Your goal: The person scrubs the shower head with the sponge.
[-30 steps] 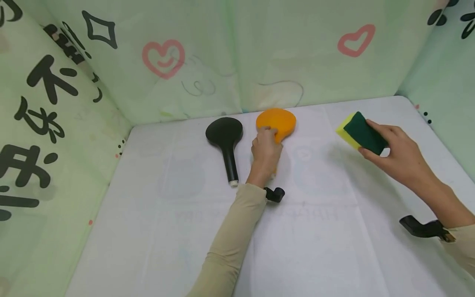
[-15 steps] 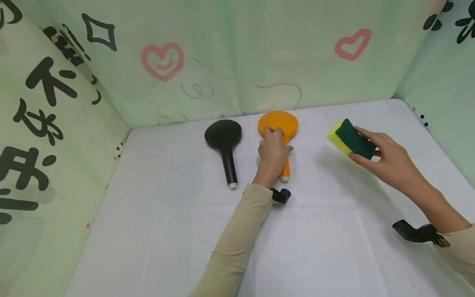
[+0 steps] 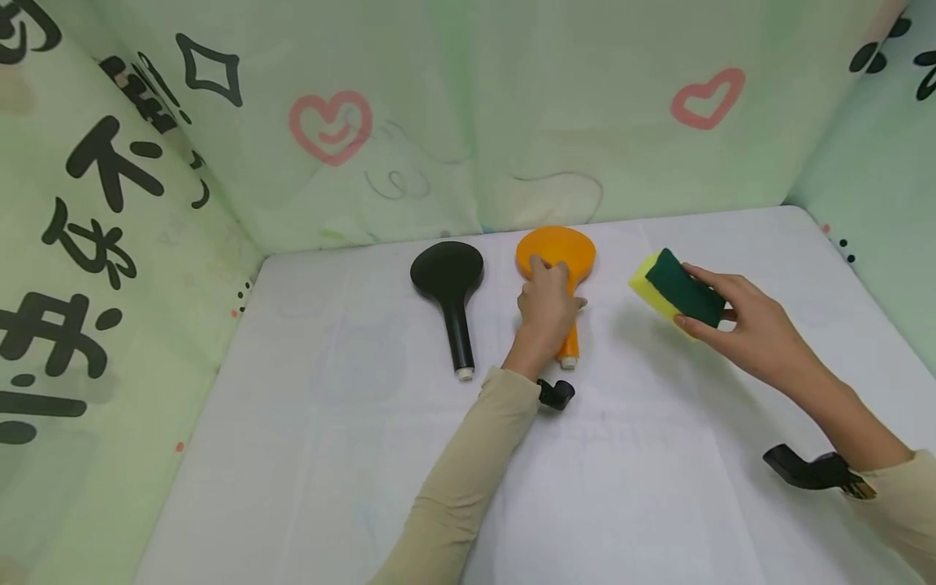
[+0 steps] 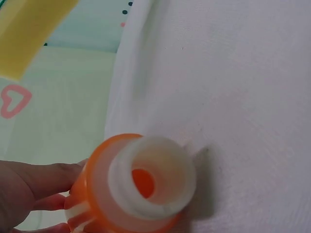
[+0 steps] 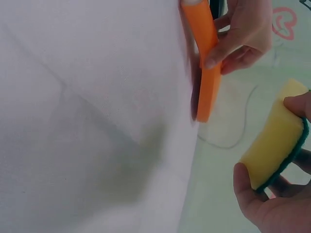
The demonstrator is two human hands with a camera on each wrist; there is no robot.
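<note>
- Left hand (image 3: 544,305) reaches forward, fingers curled round the orange shower head (image 3: 557,253), lying on the bench (image 3: 366,455) beside the black one (image 3: 448,272).
- Right hand (image 3: 746,325) pinches the sponge (image 3: 676,286) (green side up) above the bench, just right of the orange head.

Makeshift staged recording booth, not lived-in room. White cloth-covered table (image 3: 366,455) boxed in on three sides by pale green printed fabric backdrop (image 3: 468,122) with pink hearts, black characters, doodles. Few props laid out: black shower head (image 3: 449,284), orange shower head (image 3: 559,260), yellow-green scrub sponge (image 3: 676,288).
</note>
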